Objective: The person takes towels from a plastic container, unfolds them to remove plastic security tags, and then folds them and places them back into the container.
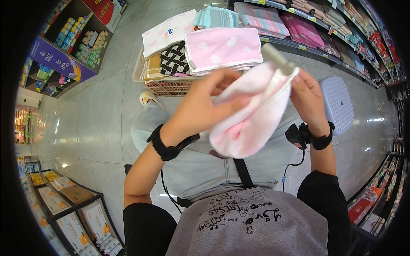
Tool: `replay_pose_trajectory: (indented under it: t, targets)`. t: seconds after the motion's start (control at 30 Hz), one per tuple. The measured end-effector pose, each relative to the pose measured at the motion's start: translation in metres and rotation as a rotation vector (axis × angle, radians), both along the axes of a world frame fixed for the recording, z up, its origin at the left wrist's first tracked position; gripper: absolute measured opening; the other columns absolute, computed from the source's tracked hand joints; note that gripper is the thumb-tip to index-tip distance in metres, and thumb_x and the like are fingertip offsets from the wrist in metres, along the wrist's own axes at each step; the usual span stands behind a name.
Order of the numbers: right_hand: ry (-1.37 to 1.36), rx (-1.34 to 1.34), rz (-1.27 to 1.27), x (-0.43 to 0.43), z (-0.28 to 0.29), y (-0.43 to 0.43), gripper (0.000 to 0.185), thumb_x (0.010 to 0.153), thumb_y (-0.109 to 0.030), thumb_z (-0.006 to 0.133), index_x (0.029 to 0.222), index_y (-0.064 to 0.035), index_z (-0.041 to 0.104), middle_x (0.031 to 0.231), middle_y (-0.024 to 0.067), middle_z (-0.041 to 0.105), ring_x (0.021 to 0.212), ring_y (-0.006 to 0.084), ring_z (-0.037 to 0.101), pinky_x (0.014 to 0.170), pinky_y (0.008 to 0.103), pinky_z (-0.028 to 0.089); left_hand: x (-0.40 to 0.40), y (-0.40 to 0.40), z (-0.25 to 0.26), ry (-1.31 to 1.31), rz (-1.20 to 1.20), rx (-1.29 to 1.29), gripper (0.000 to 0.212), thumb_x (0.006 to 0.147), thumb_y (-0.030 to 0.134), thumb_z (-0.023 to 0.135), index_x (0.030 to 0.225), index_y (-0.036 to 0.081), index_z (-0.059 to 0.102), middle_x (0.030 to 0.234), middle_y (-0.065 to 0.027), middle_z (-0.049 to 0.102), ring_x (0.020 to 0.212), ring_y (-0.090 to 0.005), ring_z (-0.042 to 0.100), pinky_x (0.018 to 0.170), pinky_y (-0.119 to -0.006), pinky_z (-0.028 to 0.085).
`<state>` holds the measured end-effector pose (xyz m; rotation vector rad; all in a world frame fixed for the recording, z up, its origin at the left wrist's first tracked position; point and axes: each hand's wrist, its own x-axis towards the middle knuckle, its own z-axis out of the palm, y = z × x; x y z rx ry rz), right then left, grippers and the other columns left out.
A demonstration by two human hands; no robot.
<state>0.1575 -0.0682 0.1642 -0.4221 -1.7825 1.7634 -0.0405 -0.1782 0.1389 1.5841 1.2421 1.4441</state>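
A white and pink towel (256, 121) hangs folded over on itself above my lap. My left hand (209, 104) grips its left side, the thumb lying over the cloth. At the upper right corner my right hand (307, 91) pinches the edge, close to a blurred grey strip (278, 59) that sticks out there. Just beyond stands a plastic basket (166, 87) stacked with folded towels. On top are a pink towel with white hearts (224, 46) and a white towel with pink hearts (160, 33). A black and white patterned towel (174, 59) shows below them.
A pale plastic stool (339, 99) stands to the right. Behind it, shelves hold folded striped towels (262, 19) and magenta towels (302, 30). Display racks (61, 65) with packaged goods and a box shelf (75, 211) line the left. Cables (288, 168) hang from my wrist straps.
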Motion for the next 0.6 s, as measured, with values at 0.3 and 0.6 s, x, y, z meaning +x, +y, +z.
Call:
replay_pose_trajectory:
  t: [0.3, 0.6]
  targets:
    - [0.274, -0.139, -0.046, 0.029, -0.013, 0.016, 0.034, 0.09, -0.021, 0.048, 0.116, 0.0007, 0.048, 0.105, 0.0068, 0.058, 0.094, 0.0132, 0.056, 0.083, 0.0282, 0.044, -0.018, -0.011, -0.078, 0.458, -0.261, -0.243, 0.026, 0.087, 0.023, 0.051, 0.097, -0.001, 0.058, 0.095, -0.0127, 0.061, 0.088, -0.0301, 0.056, 0.082, -0.035, 0.041]
    - [0.317, 0.054, -0.319, 0.062, -0.008, 0.008, 0.039, 0.092, -0.026, 0.039, 0.12, 0.0008, 0.043, 0.11, 0.0081, 0.054, 0.096, 0.0142, 0.054, 0.083, 0.0268, 0.042, 0.011, -0.011, -0.087, 0.094, 0.132, -0.547, 0.032, 0.073, 0.019, 0.065, 0.097, -0.001, 0.057, 0.088, -0.0097, 0.062, 0.07, -0.0137, 0.059, 0.06, -0.027, 0.047]
